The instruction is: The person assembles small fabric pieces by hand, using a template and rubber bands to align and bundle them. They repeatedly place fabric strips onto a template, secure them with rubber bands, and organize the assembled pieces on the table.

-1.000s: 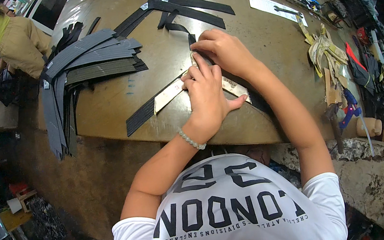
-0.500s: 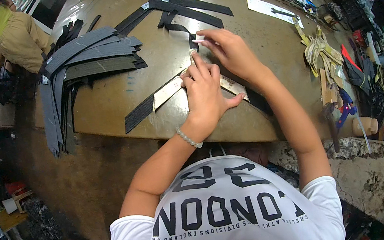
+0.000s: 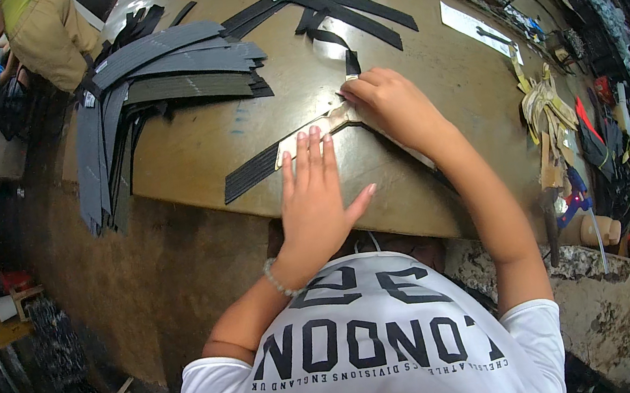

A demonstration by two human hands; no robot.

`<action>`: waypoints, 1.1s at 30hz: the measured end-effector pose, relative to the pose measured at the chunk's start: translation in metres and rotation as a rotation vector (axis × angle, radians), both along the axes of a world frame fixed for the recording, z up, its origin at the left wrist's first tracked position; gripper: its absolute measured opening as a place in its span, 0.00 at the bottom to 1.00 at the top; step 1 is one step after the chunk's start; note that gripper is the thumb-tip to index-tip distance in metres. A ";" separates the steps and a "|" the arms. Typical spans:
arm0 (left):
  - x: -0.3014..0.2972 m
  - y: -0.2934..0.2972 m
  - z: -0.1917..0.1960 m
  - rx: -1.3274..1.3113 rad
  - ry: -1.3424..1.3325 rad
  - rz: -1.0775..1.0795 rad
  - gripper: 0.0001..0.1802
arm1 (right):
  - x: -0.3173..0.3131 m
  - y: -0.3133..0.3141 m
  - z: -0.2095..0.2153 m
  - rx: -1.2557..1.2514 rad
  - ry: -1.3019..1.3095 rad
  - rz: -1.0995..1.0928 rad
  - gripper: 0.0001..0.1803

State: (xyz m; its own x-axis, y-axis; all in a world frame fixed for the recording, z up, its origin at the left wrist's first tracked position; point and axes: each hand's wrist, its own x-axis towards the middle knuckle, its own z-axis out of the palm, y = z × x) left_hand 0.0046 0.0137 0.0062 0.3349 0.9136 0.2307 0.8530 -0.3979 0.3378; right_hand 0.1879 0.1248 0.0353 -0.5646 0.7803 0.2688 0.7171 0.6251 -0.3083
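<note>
While left hand [image 3: 317, 200] lies flat | template [image 3: 338, 119]: pale, branching | strap [image 3: 252, 173]: black, ribbed

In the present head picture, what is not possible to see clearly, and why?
Head view: what the right hand holds, if anything; hidden by the hand itself.
Head view: pale forked piece, right branch; partly behind that hand.
Head view: standing co-worker, head; cut off, upper left.

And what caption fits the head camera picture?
Left hand on a pale Y-shaped template, right hand near its middle, black ribbed strapping underneath.
</note>
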 end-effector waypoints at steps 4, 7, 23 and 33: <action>-0.015 -0.006 -0.001 -0.015 -0.048 -0.014 0.47 | 0.001 0.001 0.002 -0.030 -0.005 0.006 0.10; -0.014 -0.005 -0.002 -0.007 -0.079 -0.012 0.47 | -0.004 0.001 0.013 -0.083 -0.020 -0.046 0.09; -0.010 -0.005 -0.010 -0.024 -0.228 -0.011 0.35 | -0.100 -0.040 0.005 0.050 -0.042 0.073 0.06; -0.012 -0.007 -0.011 0.017 -0.005 -0.026 0.34 | -0.078 -0.050 0.021 -0.205 0.210 -0.100 0.08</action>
State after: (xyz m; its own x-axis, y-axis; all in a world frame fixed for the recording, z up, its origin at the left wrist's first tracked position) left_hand -0.0073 0.0063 -0.0043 0.3573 0.9005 0.2477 0.8407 -0.4257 0.3348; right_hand 0.1098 0.0749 0.0562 -0.4309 0.8793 0.2028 0.6795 0.4640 -0.5682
